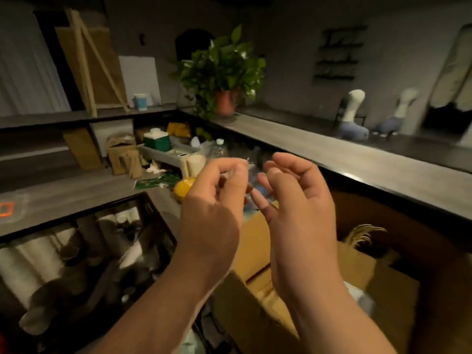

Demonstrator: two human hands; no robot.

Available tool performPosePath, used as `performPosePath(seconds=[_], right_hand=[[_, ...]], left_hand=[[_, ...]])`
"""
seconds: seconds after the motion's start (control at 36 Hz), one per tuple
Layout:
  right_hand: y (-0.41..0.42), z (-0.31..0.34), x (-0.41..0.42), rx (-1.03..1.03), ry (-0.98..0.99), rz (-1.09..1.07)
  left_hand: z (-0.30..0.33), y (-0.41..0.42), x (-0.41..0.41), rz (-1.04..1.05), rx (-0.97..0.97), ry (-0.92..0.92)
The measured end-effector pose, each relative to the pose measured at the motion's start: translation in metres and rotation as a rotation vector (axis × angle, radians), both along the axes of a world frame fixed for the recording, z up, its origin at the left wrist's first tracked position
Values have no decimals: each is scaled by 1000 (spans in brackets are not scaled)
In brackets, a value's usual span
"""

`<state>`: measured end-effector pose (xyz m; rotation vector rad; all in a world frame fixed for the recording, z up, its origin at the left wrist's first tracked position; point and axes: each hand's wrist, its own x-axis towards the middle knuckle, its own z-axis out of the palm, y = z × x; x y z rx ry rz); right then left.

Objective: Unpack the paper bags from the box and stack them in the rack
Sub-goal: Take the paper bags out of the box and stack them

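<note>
While both hands hover raised above the open box, neither grip holds a paper bag: the left hand (217, 198) has its fingers curled with thumb and forefinger nearly meeting, possibly pinching something thin and clear, though blur makes it impossible to tell; the right hand (296, 200) is loosely curled, palm turned inward, holding nothing visible. Below and between the forearms: open brown corrugated cardboard box (258, 297), flaps spread, contents mostly hidden; a flat tan layer inside may be bags or packing card, not certain. Right of it: second brown carton (378, 274) with pale dried fronds showing. Stock already out: brown kraft paper bags with twisted handles (124, 155), standing upright on the grey lower bench (63, 190) at left; further flat brown bags (81, 148) leaning in the shelf bay beside them, which is judged to be the rack. Handling estimate: bags light, thin, creasable, slightly slick in a flat bundle; best taken as a squared stack, gripped by both long edges or under the folded base, not by the handles. Periphery: potted green leafy plant in terracotta pot (224, 72) on the upper counter; yellow round object (184, 187); clear plastic bottle (219, 149).
</note>
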<state>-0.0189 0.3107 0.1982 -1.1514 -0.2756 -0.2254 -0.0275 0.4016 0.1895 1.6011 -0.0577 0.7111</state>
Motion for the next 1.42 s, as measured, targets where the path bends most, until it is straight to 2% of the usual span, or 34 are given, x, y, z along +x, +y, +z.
performPosePath(seconds=[0.39, 0.67, 1.11, 1.42], right_hand=[[-158, 9, -26, -60, 25, -260], [-272, -10, -65, -83, 147, -411], [-388, -34, -112, -65, 213, -555], [-389, -42, -85, -112, 289, -461]], left_hand=[[11, -143, -7, -359, 90, 47], [-11, -253, -27, -632, 114, 129], [-33, -374, -47, -730, 208, 217], [-36, -365, -14, -762, 236, 267]])
